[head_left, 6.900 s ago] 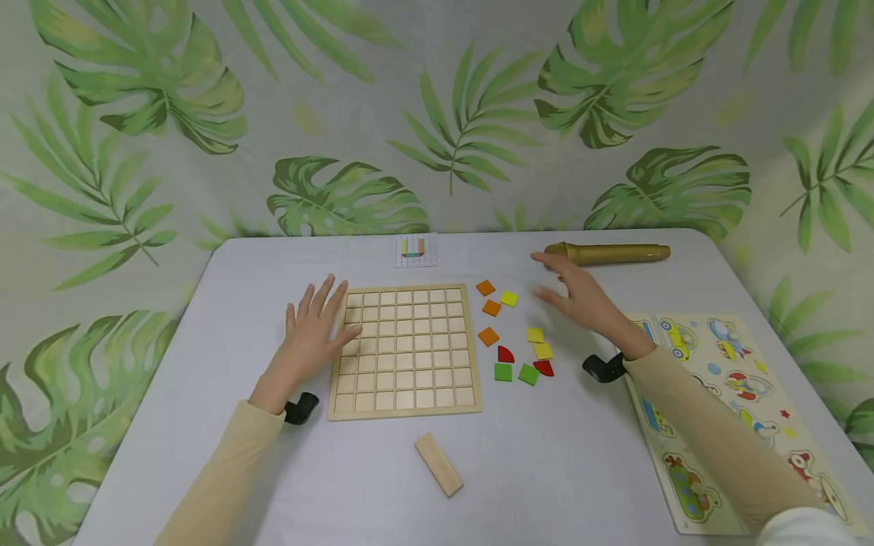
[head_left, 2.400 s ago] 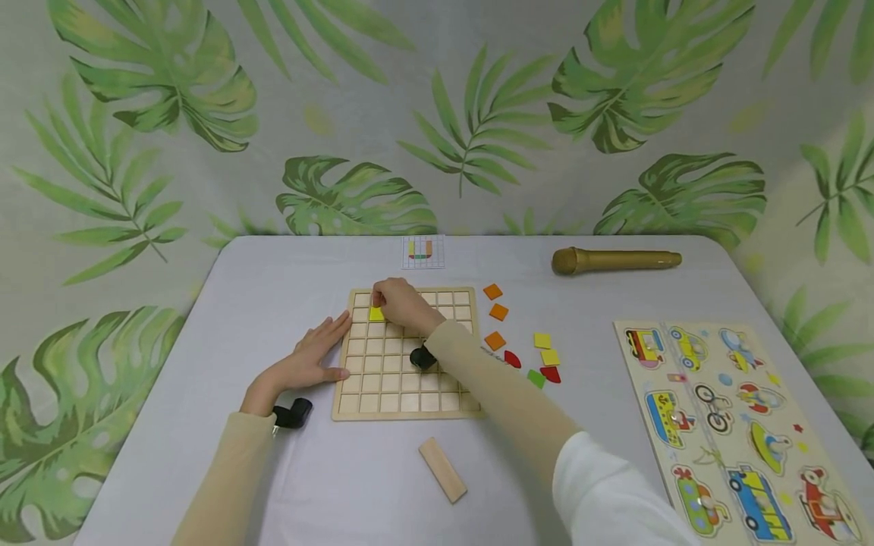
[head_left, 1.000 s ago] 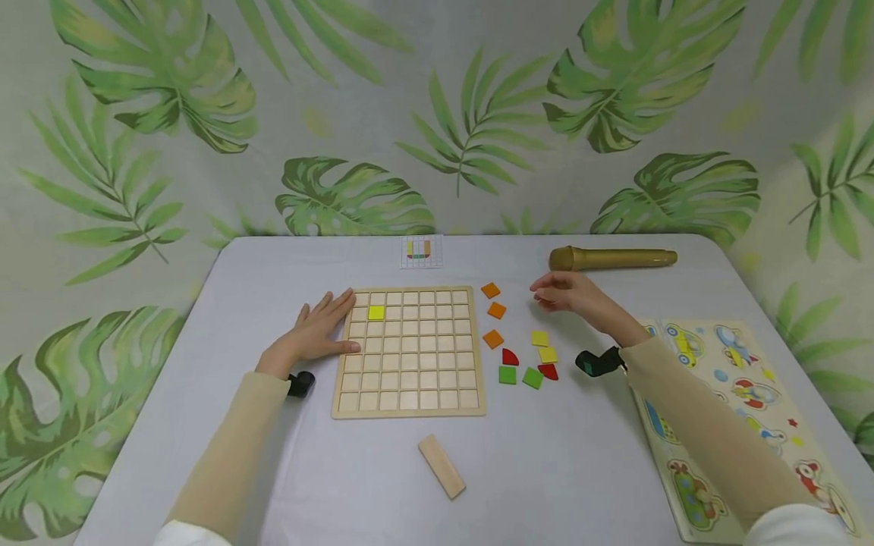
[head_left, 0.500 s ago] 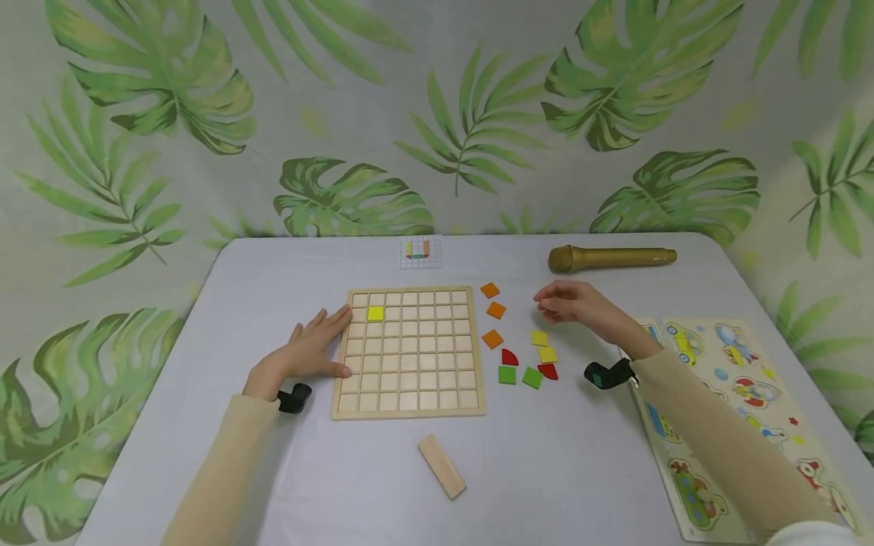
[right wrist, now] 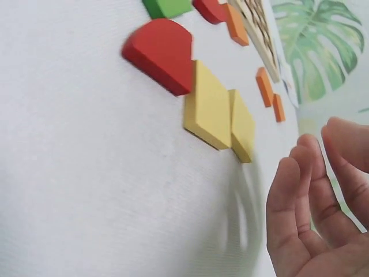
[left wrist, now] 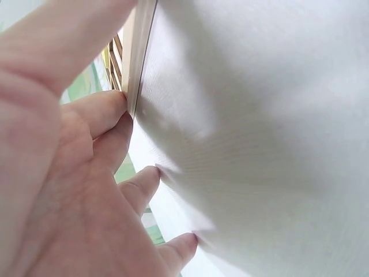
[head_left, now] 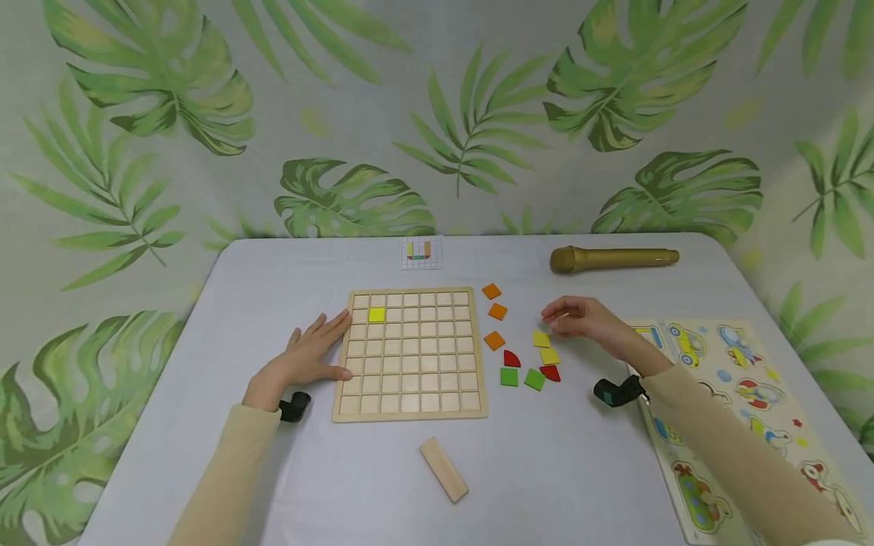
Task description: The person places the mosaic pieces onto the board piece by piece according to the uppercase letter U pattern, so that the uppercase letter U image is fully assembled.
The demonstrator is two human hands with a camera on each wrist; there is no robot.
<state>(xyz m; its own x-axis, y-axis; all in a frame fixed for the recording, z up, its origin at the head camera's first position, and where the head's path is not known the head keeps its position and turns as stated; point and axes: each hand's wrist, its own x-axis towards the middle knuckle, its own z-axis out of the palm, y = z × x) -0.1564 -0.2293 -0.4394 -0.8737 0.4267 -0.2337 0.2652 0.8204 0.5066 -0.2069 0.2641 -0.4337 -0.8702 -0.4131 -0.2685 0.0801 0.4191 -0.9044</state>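
My left hand (head_left: 303, 359) rests at the left edge of the wooden grid board (head_left: 343, 413), fingers spread; in the left wrist view its fingertips touch the board's rim (left wrist: 134, 63) and the cloth. One yellow square tile (head_left: 376, 315) sits in a cell near the board's upper left. My right hand (head_left: 586, 322) hovers with loosely bent fingers and nothing in them, just right of two loose yellow tiles (head_left: 542, 339). In the right wrist view the yellow tiles (right wrist: 212, 109) lie beside a red quarter-round piece (right wrist: 161, 52), left of the fingers.
Orange tiles (head_left: 495, 340), green tiles (head_left: 508, 377) and red pieces lie right of the board. A pattern card (head_left: 421, 252) and a gold microphone (head_left: 614, 258) are at the back. A wooden block (head_left: 444, 470) lies in front; a picture puzzle (head_left: 703, 493) sits under the right forearm.
The right hand placed a yellow tile in the board, then drew back to the right. Lately it has come down toward the loose yellow tiles. The left hand slid slightly down the board's edge.
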